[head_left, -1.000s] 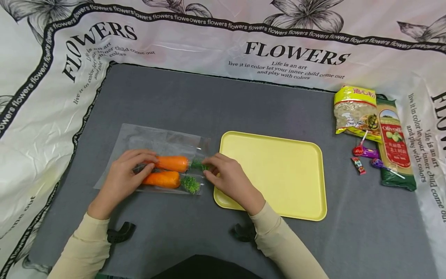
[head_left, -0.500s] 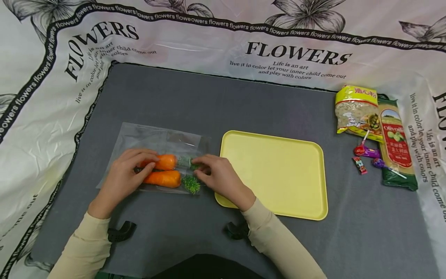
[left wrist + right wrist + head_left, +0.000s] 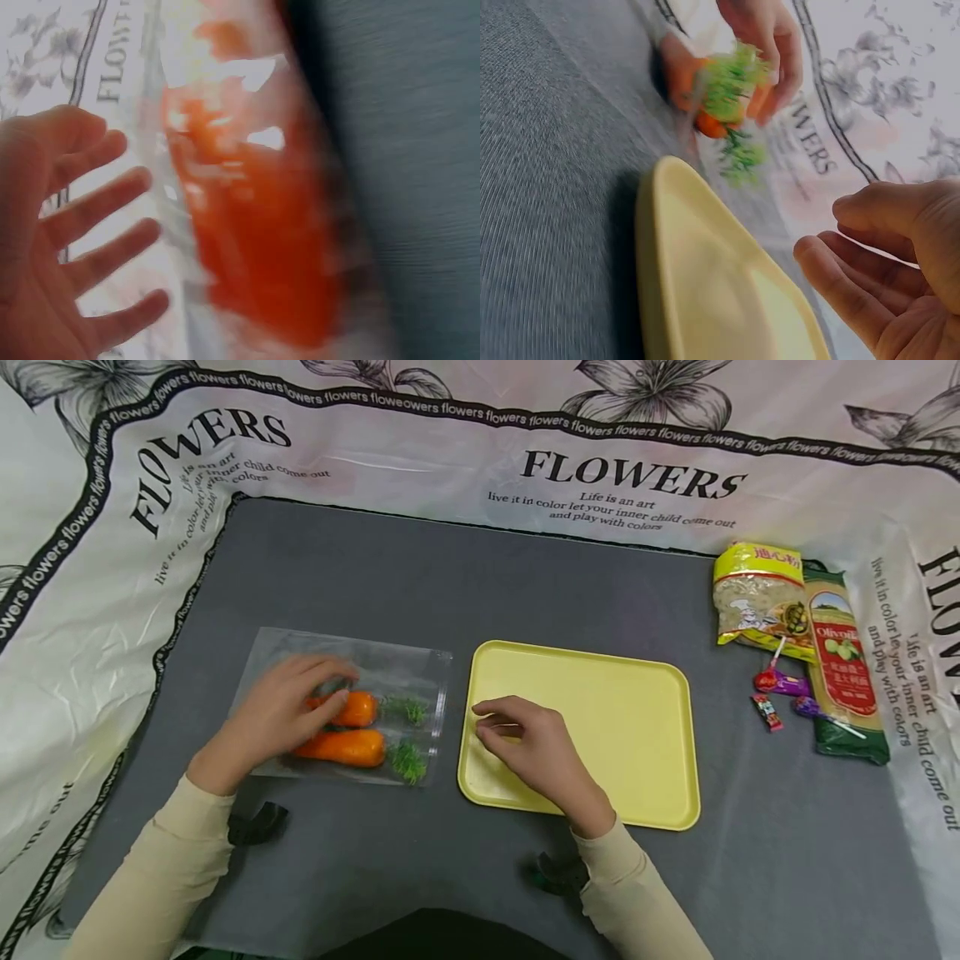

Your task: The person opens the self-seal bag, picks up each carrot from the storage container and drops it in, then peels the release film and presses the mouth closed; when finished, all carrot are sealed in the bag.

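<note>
Two orange carrots with green tops lie side by side in a clear plastic bag [image 3: 405, 664] on the grey cloth. In the head view the far carrot [image 3: 360, 709] is partly covered by my left hand [image 3: 281, 710]; the near carrot [image 3: 348, 748] shows more of its length. The left wrist view has that hand's fingers spread apart with nothing between them, beside a blurred carrot [image 3: 255, 247] under shiny plastic. Over the left part of a yellow tray [image 3: 600, 735], my right hand [image 3: 536, 747] hovers with loosely bent fingers and holds nothing.
At the far right lie a yellow pasta bag [image 3: 761, 597] and a green and red pasta packet [image 3: 847, 672]. A lollipop [image 3: 767, 679] and several small wrapped candies [image 3: 768, 713] sit near them. A white flower-print sheet [image 3: 420, 452] borders the grey cloth [image 3: 480, 585].
The far carrot slid left into the bag under my right hand's push. Since then my right hand has drawn back right over the tray, and my left hand has shifted slightly away from me.
</note>
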### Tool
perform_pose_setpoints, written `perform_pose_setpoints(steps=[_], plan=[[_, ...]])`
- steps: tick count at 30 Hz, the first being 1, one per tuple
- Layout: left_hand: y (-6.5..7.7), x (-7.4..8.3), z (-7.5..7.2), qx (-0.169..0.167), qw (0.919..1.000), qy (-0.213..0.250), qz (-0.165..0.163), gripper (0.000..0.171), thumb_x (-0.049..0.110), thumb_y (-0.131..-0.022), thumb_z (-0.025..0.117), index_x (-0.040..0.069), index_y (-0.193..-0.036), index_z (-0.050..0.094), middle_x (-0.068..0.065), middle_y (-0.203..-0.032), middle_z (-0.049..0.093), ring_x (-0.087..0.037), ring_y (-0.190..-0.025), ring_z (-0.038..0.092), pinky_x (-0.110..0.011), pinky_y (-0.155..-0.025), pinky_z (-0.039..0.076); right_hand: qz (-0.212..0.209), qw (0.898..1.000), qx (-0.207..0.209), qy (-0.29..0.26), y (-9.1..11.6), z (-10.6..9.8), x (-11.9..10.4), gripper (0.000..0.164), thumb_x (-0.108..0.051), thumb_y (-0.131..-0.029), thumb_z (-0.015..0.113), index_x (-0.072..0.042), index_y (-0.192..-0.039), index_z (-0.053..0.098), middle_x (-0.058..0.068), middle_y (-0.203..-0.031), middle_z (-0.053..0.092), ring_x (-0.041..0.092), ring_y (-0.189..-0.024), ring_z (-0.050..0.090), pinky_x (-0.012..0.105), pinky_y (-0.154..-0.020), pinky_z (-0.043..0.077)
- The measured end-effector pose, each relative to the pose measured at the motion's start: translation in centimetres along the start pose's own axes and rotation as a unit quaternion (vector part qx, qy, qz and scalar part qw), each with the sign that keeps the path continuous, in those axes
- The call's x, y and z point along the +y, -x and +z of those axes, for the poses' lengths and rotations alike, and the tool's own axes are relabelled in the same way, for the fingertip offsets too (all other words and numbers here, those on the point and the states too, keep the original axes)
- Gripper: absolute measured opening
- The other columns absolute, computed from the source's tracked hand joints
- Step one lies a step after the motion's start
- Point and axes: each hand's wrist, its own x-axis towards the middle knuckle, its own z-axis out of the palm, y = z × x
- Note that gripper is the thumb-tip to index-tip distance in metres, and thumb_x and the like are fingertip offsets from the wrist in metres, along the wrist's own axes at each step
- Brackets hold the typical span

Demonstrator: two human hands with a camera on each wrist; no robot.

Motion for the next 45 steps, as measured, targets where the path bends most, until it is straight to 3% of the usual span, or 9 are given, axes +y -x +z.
perform_pose_setpoints(steps=[3,9,14,18,23,29,34,38,45], plan=[[-2.6,0.4,-0.6,-0.074,0.9971,-0.013,-0.008,0.034,0.027,-0.093,0.062,0.014,-0.124,0.058,-0.004,-0.126,0.055,-0.026,-0.115,0.051,-0.049,-0.093,0.042,0.001,1.0,0.013,-0.002,0.9,-0.8,0.1,0.026,-0.013,-0.086,0.07,-0.008,-0.111,0.067,0.004,-0.105,0.066,0.009,-0.092,0.065,0.024,-0.078,0.053],[-7.6,0.8,0.0,-0.196,0.9792,-0.049,-0.023,0.048,0.033,-0.095,0.057,0.014,-0.138,0.046,-0.006,-0.136,0.047,-0.029,-0.117,0.048,-0.05,-0.093,0.043,0.004,1.0,0.015,-0.013,2.2,-1.4,0.7,0.025,-0.011,-0.085,0.07,-0.008,-0.11,0.067,0.004,-0.107,0.066,0.012,-0.096,0.064,0.027,-0.079,0.054],[-9.9,1.1,1.0,-0.224,0.9722,-0.067,-0.011,0.047,0.032,-0.095,0.058,0.011,-0.135,0.048,-0.008,-0.132,0.051,-0.028,-0.113,0.051,-0.047,-0.09,0.045,0.007,1.0,0.009,-0.02,2.9,-1.9,0.1,0.026,-0.004,-0.084,0.071,-0.004,-0.109,0.066,0.006,-0.108,0.065,0.017,-0.097,0.064,0.031,-0.08,0.054],[-10.5,1.2,1.5,-0.225,0.972,-0.067,0.009,0.033,0.028,-0.093,0.06,0.014,-0.123,0.06,-0.003,-0.111,0.059,-0.021,-0.098,0.053,-0.039,-0.081,0.047,-0.002,1.0,0.001,-0.023,3.1,-2.4,-1.7,0.026,0.003,-0.083,0.069,-0.001,-0.108,0.066,0.011,-0.109,0.064,0.025,-0.097,0.064,0.036,-0.08,0.054],[-10.2,1.1,1.0,-0.189,0.9807,-0.013,0.046,0.012,0.023,-0.092,0.063,0.018,-0.1,0.07,0.006,-0.093,0.057,-0.012,-0.081,0.054,-0.032,-0.069,0.048,-0.018,0.999,-0.014,-0.031,3.1,-2.3,-1.6,0.026,0.003,-0.083,0.068,-0.001,-0.108,0.066,0.014,-0.109,0.064,0.027,-0.097,0.063,0.037,-0.08,0.054],[-9.1,2.3,-2.5,-0.104,0.9848,0.07,0.121,0.011,0.022,-0.091,0.064,0.023,-0.099,0.072,0.015,-0.095,0.065,0.001,-0.069,0.055,-0.024,-0.057,0.046,-0.016,0.999,-0.029,-0.021,3.5,-1.3,1.3,0.024,-0.006,-0.087,0.068,-0.009,-0.111,0.066,0.003,-0.108,0.065,0.012,-0.096,0.063,0.03,-0.082,0.053],[-7.8,5.2,-6.6,-0.029,0.981,0.082,0.174,0.017,0.012,-0.085,0.071,0.023,-0.098,0.073,0.015,-0.09,0.068,0.005,-0.066,0.056,-0.018,-0.053,0.041,-0.002,0.999,-0.031,-0.02,3.3,-0.8,1.9,0.026,-0.007,-0.089,0.063,-0.011,-0.115,0.064,-0.001,-0.109,0.065,0.011,-0.097,0.064,0.028,-0.082,0.053],[-7.2,7.8,-9.3,0.037,0.9741,0.104,0.198,0.024,0.002,-0.08,0.074,0.019,-0.097,0.073,0.012,-0.087,0.069,0.005,-0.069,0.057,-0.014,-0.058,0.04,0.025,0.998,-0.029,-0.052,2.3,-0.6,0.8,0.035,-0.006,-0.09,0.063,-0.007,-0.124,0.057,0.008,-0.119,0.061,0.022,-0.105,0.062,0.033,-0.084,0.053],[-7.1,12.2,-11.1,0.103,0.9575,0.194,0.188,0.017,-0.007,-0.081,0.069,0.004,-0.094,0.073,0.001,-0.089,0.07,-0.005,-0.074,0.064,-0.018,-0.068,0.052,0.007,0.99,0.017,-0.141,0.2,-1.0,-2.8,0.053,-0.012,-0.094,0.059,-0.006,-0.141,0.036,0.011,-0.138,0.044,0.03,-0.122,0.05,0.039,-0.093,0.048]])
